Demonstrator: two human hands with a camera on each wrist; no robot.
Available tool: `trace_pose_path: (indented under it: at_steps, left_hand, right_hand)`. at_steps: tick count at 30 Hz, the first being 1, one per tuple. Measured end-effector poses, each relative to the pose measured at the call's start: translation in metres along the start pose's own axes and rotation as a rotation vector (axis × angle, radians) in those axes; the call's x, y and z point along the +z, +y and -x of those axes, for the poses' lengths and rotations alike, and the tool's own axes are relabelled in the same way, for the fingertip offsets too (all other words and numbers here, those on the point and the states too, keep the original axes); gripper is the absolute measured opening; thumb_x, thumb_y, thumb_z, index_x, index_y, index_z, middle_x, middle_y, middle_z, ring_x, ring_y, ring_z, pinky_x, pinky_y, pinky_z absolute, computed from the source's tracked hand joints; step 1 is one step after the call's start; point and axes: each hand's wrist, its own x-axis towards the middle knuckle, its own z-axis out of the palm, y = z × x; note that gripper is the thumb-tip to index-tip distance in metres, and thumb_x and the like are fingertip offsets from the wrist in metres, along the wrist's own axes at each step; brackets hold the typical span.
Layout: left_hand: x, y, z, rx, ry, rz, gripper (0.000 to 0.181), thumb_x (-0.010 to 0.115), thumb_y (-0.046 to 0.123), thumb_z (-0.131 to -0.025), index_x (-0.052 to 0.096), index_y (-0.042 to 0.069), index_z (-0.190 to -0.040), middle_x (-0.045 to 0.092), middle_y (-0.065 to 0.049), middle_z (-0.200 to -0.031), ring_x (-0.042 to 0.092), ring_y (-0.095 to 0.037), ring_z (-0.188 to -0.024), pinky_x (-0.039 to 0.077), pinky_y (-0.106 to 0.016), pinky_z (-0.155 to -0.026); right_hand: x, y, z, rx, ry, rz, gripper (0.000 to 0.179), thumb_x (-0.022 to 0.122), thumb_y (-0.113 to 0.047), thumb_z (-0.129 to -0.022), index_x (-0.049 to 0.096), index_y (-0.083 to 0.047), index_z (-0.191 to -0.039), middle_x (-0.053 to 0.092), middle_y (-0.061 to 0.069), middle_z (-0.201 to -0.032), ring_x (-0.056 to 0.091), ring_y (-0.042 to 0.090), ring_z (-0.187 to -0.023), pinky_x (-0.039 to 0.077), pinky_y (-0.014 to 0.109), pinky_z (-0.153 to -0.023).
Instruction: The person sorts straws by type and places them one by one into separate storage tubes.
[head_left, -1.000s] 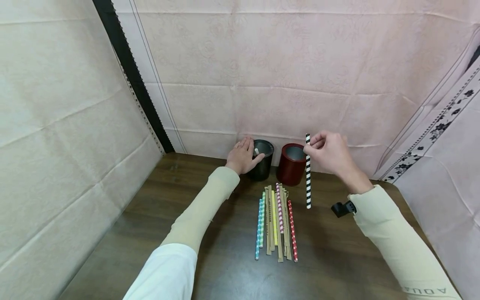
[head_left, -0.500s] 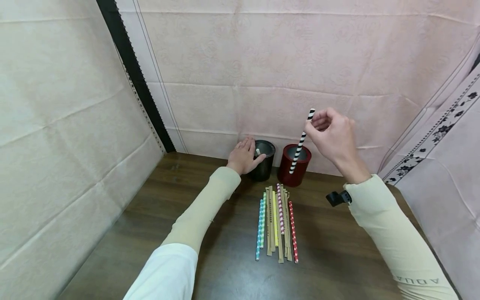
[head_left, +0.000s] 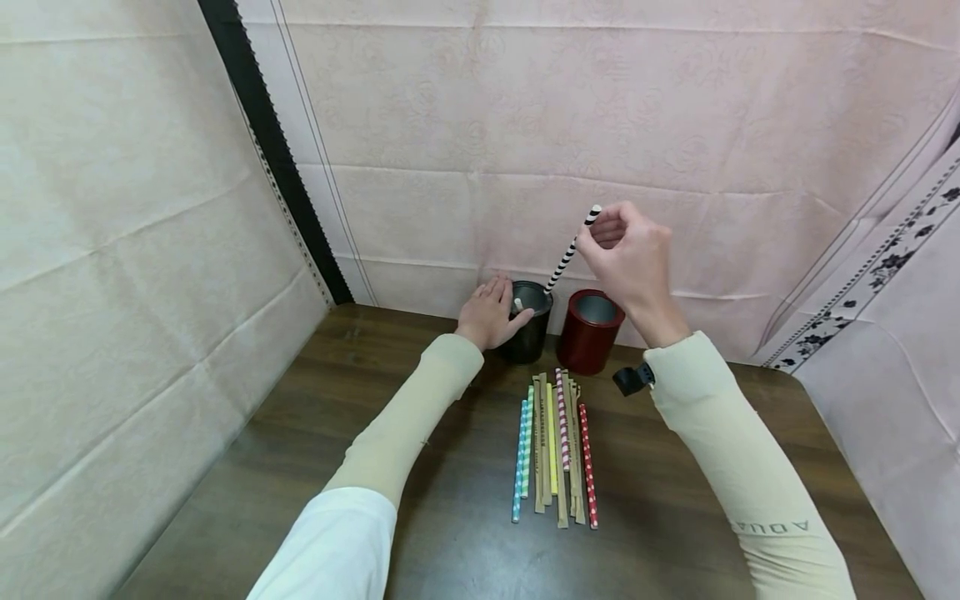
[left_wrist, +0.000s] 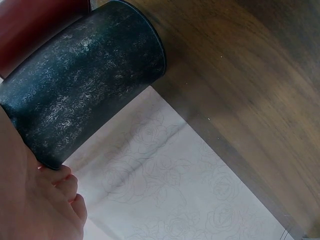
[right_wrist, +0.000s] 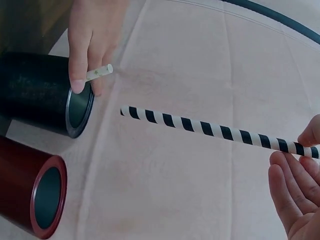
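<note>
My left hand rests on the rim of the black cup, fingers extended across its left side and thumb over the near rim. The same dark cup fills much of the left wrist view. A pale straw pokes out of its mouth beside the left thumb. My right hand pinches a black-and-white striped straw near its upper end between thumb and fingertips. The straw slants down left, its lower end close to the black cup's mouth; the right wrist view shows it outside the mouth.
A red cup stands right of the black one. Several straws lie side by side in front, including a blue straw, a red dotted straw and paper-wrapped straws. A pale cloth hangs behind the wooden table.
My right hand has lifted the striped straw from beside the red cup and carried it left, tilting it over towards the black cup. The left hand stays on the black cup.
</note>
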Motion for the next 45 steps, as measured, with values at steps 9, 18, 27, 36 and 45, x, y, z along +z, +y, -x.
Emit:
trace_pose_path:
  at_steps: [9, 18, 27, 36, 45]
  left_hand:
    - [0.001, -0.001, -0.001, -0.002, 0.006, 0.009, 0.09, 0.015, 0.07, -0.108, 0.013, 0.003, -0.169, 0.014, -0.013, -0.179, 0.013, -0.026, -0.167, 0.013, -0.039, -0.136]
    - [0.001, 0.0, -0.002, 0.002, 0.003, 0.009, 0.09, 0.015, 0.071, -0.108, 0.014, 0.005, -0.17, 0.013, -0.012, -0.179, 0.013, -0.025, -0.167, 0.013, -0.038, -0.136]
    - [0.001, 0.001, -0.003, -0.003, 0.004, 0.016, 0.091, 0.016, 0.071, -0.108, 0.011, 0.004, -0.17, 0.013, -0.012, -0.179, 0.013, -0.025, -0.167, 0.013, -0.038, -0.136]
    - [0.001, -0.003, -0.002, -0.001, -0.021, -0.038, 0.092, 0.008, 0.071, -0.108, 0.037, 0.003, -0.163, 0.01, -0.009, -0.18, 0.008, -0.025, -0.168, 0.011, -0.037, -0.137]
    - [0.0, -0.001, -0.002, 0.01, -0.019, -0.018, 0.091, 0.01, 0.07, -0.108, 0.044, 0.003, -0.16, 0.01, -0.01, -0.18, 0.01, -0.026, -0.168, 0.012, -0.038, -0.136]
  right_hand:
    - [0.028, 0.011, -0.004, 0.031, -0.042, -0.006, 0.021, 0.068, -0.016, -0.095, 0.072, 0.003, -0.105, 0.081, 0.018, -0.097, 0.079, 0.027, -0.086, 0.061, 0.019, -0.077]
    - [0.055, 0.029, 0.0, 0.067, -0.045, 0.021, 0.019, 0.069, -0.015, -0.096, 0.071, 0.003, -0.102, 0.081, 0.02, -0.099, 0.081, 0.031, -0.089, 0.065, 0.045, -0.085]
    - [0.066, 0.042, 0.007, 0.129, -0.103, 0.004, 0.031, 0.073, -0.022, -0.099, 0.072, 0.004, -0.116, 0.08, 0.021, -0.11, 0.08, 0.033, -0.099, 0.065, 0.046, -0.09]
    - [0.041, 0.04, 0.012, 0.124, -0.176, 0.079, 0.032, 0.073, -0.024, -0.099, 0.073, 0.005, -0.112, 0.079, 0.024, -0.107, 0.079, 0.037, -0.097, 0.064, 0.049, -0.09]
    - [0.003, 0.045, 0.02, 0.159, -0.305, 0.24, 0.032, 0.071, -0.021, -0.1, 0.072, 0.008, -0.112, 0.079, 0.025, -0.107, 0.079, 0.039, -0.098, 0.063, 0.053, -0.09]
